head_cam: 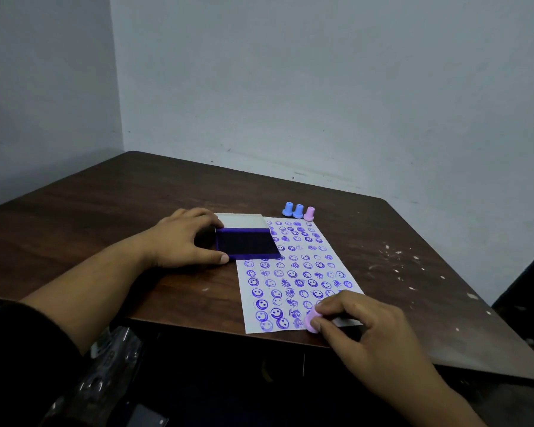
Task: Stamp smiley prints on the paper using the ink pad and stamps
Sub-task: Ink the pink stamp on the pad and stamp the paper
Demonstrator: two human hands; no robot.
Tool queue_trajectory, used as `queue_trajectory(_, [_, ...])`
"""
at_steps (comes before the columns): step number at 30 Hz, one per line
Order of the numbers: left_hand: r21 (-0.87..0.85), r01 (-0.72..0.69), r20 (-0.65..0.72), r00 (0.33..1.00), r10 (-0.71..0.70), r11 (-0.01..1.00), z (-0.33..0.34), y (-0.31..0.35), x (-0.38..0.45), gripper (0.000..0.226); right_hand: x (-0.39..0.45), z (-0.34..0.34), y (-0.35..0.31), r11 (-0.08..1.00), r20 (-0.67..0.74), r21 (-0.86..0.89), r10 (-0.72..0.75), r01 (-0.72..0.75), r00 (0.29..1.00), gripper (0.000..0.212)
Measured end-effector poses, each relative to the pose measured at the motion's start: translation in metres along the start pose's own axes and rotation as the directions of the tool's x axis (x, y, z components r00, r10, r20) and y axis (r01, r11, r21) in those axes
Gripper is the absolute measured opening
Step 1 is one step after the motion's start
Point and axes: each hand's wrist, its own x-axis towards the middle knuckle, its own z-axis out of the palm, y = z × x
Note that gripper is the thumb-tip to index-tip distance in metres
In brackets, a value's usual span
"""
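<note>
A white paper (322, 257) lies on the dark table, filled with several rows of purple smiley prints. An open purple ink pad (245, 243) with its pale lid (241, 220) folded back rests on the paper's far left corner. My left hand (182, 238) grips the pad's left side, thumb at its front edge. My right hand (367, 328) pinches a pink stamp (312, 322) pressed at the paper's near edge. Two blue stamps (293, 210) and one pink stamp (309, 213) stand upright just beyond the paper's far end.
The brown wooden table (105, 211) sits in a corner of grey walls. White flecks (398, 257) mark the table's right side. The table's front edge runs just below the paper. Dark clutter lies under the table at lower left.
</note>
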Motion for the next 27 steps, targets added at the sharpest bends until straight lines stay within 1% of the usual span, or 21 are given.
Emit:
queue_trajectory(3, [0.005, 0.003, 0.004, 1.000, -0.003, 1.000, -0.0002, 0.0009, -0.0008, 0.096, 0.0027, -0.0033, 0.0008, 0.999, 0.054, -0.030, 0.021, -0.019, 0.998, 0.014])
queue_trajectory(6, [0.009, 0.000, 0.000, 1.000, 0.000, 1.000, 0.0002, 0.0017, -0.0013, 0.096, 0.0032, -0.0044, 0.0002, 0.999, 0.079, -0.033, 0.031, -0.029, 0.996, 0.012])
queue_trajectory(16, [0.002, -0.004, -0.009, 1.000, 0.004, 1.000, 0.0003, 0.0022, -0.0017, 0.093, 0.0004, -0.0025, -0.0002, 0.999, 0.057, -0.020, 0.044, -0.043, 0.997, 0.016])
queue_trajectory(24, [0.005, -0.007, -0.005, 1.000, 0.007, 1.000, 0.0003, 0.0003, -0.0005, 0.096, -0.0011, -0.0010, -0.0021, 1.000, 0.022, -0.024, 0.017, -0.017, 1.000, 0.008])
queue_trajectory(27, [0.008, -0.008, -0.009, 1.000, 0.008, 1.000, 0.0008, -0.0010, 0.0007, 0.095, -0.0019, -0.0002, -0.0022, 1.000, 0.010, -0.018, 0.013, -0.012, 1.000, 0.008])
